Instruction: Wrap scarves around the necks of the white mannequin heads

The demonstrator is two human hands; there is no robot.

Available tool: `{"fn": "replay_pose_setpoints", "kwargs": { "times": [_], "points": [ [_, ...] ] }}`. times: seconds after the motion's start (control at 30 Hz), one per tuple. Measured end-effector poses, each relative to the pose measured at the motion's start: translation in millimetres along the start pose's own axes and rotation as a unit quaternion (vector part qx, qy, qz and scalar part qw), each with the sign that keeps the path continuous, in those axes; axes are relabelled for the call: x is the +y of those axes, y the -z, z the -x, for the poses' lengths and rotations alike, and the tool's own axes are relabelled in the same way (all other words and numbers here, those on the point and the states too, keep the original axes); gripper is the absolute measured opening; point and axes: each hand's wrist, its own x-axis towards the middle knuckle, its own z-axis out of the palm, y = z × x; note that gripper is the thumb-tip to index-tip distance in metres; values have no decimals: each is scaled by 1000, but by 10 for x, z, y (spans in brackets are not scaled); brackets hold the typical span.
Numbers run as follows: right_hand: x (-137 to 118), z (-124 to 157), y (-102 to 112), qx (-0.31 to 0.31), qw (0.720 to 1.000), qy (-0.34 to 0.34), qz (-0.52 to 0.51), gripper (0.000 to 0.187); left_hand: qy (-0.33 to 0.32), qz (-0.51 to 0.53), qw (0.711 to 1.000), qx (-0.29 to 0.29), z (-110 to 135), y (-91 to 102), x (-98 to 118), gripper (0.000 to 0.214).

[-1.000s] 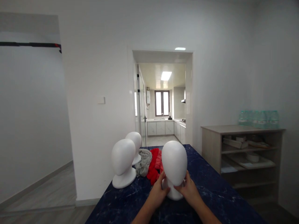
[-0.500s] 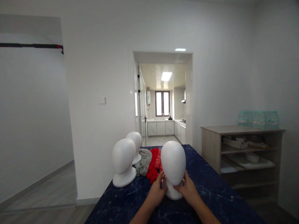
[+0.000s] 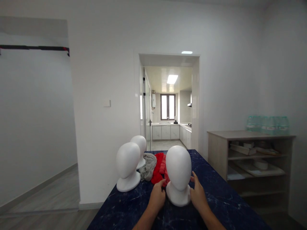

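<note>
A white mannequin head [image 3: 178,166] stands upright at the near end of the dark table [image 3: 225,201], right of the middle, between the person's two hands. It is a smooth, matte, egg-shaped form with faceless, softly shaded sides; it narrows to a rounded chin, then runs down a short neck into a flared, rounded base.

The left hand [image 3: 157,196] is just beside the base on the left, fingers loosely bent and holding nothing. The right hand [image 3: 198,193] is at the right side, forefinger raised and thumb apart from it, with nothing in its grasp; whether the thumb touches the base cannot be told.

Farther left, a second white head [image 3: 128,161] of the same form stands on a broad round foot, partly covering a third head [image 3: 139,143] behind it. Between these and the near head lie a crumpled grey cloth [image 3: 148,166], a bright red cloth [image 3: 157,167] and a paler red, ridged piece [image 3: 163,164]. The tabletop is deep blue, with pale, marble-like veins.
</note>
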Motion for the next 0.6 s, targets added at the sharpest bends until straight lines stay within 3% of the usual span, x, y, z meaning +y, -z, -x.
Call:
{"fn": "replay_pose_setpoints", "kwargs": {
  "times": [0.1,0.2,0.37,0.6],
  "points": [
    [28,-189,87,40,995,-88,11,86,-17,-83,996,-32,20,-14,-11,65],
    [28,-389,266,31,985,-163,53,80,-13,-175,984,-36,50,-2,19,51],
    [192,-436,525,40,968,-67,237,63,17,-268,962,-39,58,77,107,41],
    [297,-371,429,17,946,-60,317,51,-1,-295,954,-47,-329,94,187,43]
  ]
}}
